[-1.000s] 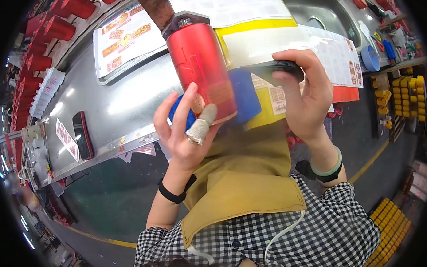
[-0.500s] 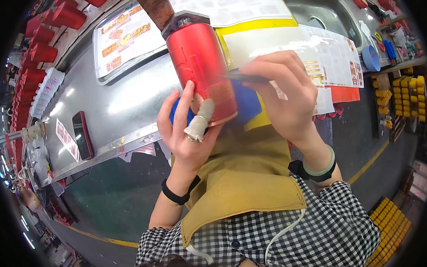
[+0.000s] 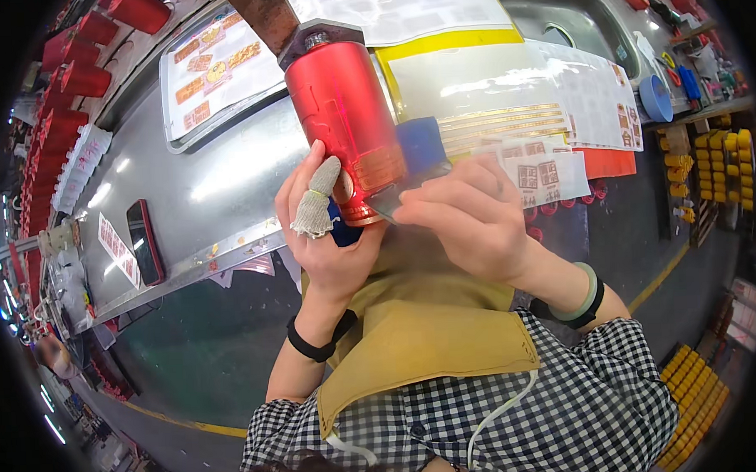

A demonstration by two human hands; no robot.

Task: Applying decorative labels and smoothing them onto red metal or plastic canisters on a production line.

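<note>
A glossy red cylinder [image 3: 340, 112], bottle-like in shape, is mounted against a dark angular metal holder [image 3: 325, 27] and slants toward me. My left hand [image 3: 328, 238] grips its lower left side, one finger wearing a grey-white knitted finger cover [image 3: 317, 201]. Something blue shows between that hand and the cylinder's lower end, largely hidden. In my right hand [image 3: 469, 220] I pinch a thin, dark flat blade [image 3: 385, 202]; its tip lies at the cylinder's lower right edge, beside a patterned panel [image 3: 384, 167]. Whether it touches the surface I cannot tell.
A blue flat piece [image 3: 422, 143] lies right of the cylinder, near transfer sheets [image 3: 542, 176]. A tray with printed sheets [image 3: 214, 75] stands left. A phone [image 3: 146, 242] lies on the metal bench. A sink [image 3: 566, 13] and blue bowl [image 3: 655, 101] are at right.
My right hand has moved down and left, bringing the blade from the cylinder's middle right side to its lower end. The covered finger on my left hand has shifted left and upward.
</note>
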